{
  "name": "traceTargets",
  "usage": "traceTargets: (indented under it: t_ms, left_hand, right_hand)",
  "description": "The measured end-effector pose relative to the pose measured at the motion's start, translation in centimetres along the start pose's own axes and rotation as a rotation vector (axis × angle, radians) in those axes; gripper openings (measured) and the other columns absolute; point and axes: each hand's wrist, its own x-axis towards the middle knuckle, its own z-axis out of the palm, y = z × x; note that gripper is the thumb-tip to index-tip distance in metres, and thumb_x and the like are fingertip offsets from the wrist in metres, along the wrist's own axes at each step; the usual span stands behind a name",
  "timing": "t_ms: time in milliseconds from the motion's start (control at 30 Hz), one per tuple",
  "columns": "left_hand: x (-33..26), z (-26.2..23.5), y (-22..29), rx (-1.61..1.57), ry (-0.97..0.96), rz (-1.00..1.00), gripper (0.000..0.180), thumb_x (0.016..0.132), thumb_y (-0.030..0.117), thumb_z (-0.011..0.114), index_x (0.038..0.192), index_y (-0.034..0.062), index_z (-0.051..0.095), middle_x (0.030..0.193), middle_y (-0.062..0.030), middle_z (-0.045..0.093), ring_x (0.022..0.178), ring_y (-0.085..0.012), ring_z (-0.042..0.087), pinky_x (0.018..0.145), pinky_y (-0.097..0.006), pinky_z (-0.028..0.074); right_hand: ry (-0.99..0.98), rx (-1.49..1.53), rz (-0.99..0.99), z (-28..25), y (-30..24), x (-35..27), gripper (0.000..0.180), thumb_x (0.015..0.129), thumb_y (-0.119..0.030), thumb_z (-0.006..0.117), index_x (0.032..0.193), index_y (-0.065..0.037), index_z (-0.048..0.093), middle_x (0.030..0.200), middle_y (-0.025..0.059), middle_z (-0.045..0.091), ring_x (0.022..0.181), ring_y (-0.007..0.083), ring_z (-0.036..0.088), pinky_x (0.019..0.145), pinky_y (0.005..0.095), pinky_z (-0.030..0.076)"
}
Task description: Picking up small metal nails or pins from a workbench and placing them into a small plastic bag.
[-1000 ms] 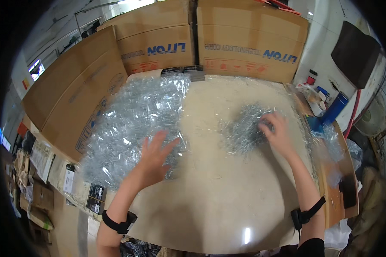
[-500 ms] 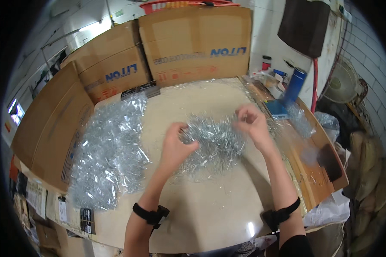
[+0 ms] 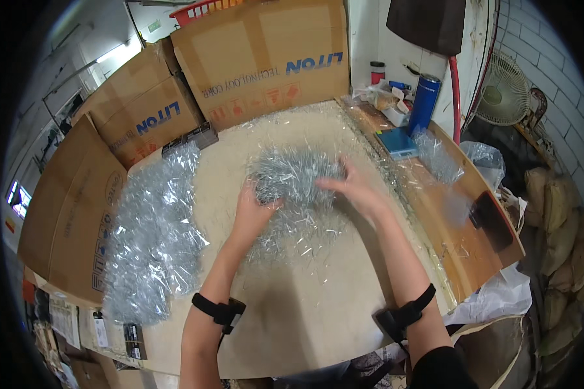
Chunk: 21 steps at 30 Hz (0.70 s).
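Between my hands is a loose bundle of thin silver strands, raised a little off the tabletop as far as I can tell. My left hand curls round its left end, thumb toward me. At the right end my right hand presses in, its thumb across the front and its other fingers partly hidden behind the strands. Below the bundle, more loose strands lie scattered on the table. A large heap of shiny silver strands spreads along the left side, apart from both hands.
Cardboard panels wall off the back and left. On the right, a wooden tray holds a blue scale-like box, a blue bottle and a dark phone-like slab. A fan stands beyond.
My right hand has moved inward from the bundle's right side and now presses on it. The bundle is gathered tighter and rounder. The whole view has shifted slightly.
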Motion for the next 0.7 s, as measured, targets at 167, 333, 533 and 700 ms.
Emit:
traceTargets:
  t_ms: [167, 333, 533, 700]
  left_hand:
    - [-0.2, 1.6, -1.6, 0.087, -0.076, -0.016, 0.052, 0.068, 0.005, 0.073, 0.116, -0.0016, 0.054, 0.117, -0.0182, 0.055, 0.107, -0.0325, 0.057, 0.093, -0.038, 0.045]
    - [-3.2, 1.3, 2.7, 0.165, -0.371, 0.049, 0.046, 0.067, 0.002, 0.074, 0.110, 0.0001, 0.058, 0.116, -0.0173, 0.055, 0.106, -0.0308, 0.057, 0.091, -0.036, 0.046]
    - [-1.4, -0.3, 7.3, -0.048, 0.010, 0.142, 0.039, 0.070, 0.004, 0.075, 0.104, -0.0007, 0.058, 0.118, -0.0127, 0.053, 0.107, -0.0253, 0.055, 0.090, -0.032, 0.045]
    - [1.3, -0.6, 7.9, 0.064, 0.126, 0.151, 0.034, 0.071, 0.001, 0.073, 0.102, -0.0020, 0.057, 0.113, -0.0117, 0.054, 0.104, -0.0248, 0.054, 0.088, -0.031, 0.045]
  right_hand:
    - [-0.142, 0.276, 0.068, -2.6, 0.8, 2.0, 0.060, 0.068, -0.021, 0.084, 0.118, -0.005, 0.055, 0.110, 0.0122, 0.061, 0.104, 0.0214, 0.056, 0.090, 0.0313, 0.043]
    - [-0.296, -0.140, -0.077, -5.3, 1.8, 1.3, 0.046, 0.070, -0.014, 0.082, 0.109, -0.008, 0.058, 0.100, 0.0020, 0.063, 0.095, 0.0125, 0.058, 0.085, 0.0280, 0.044]
    - [0.003, 0.335, -0.251, -6.7, -4.5, -0.3, 0.026, 0.076, -0.021, 0.078, 0.093, -0.008, 0.064, 0.090, -0.0003, 0.064, 0.083, 0.0086, 0.058, 0.074, 0.0239, 0.044]
    - [-0.067, 0.153, -0.131, -6.7, -2.3, 1.0, 0.024, 0.088, -0.032, 0.067, 0.087, -0.012, 0.054, 0.079, -0.0055, 0.049, 0.068, 0.0046, 0.042, 0.059, 0.0237, 0.035]
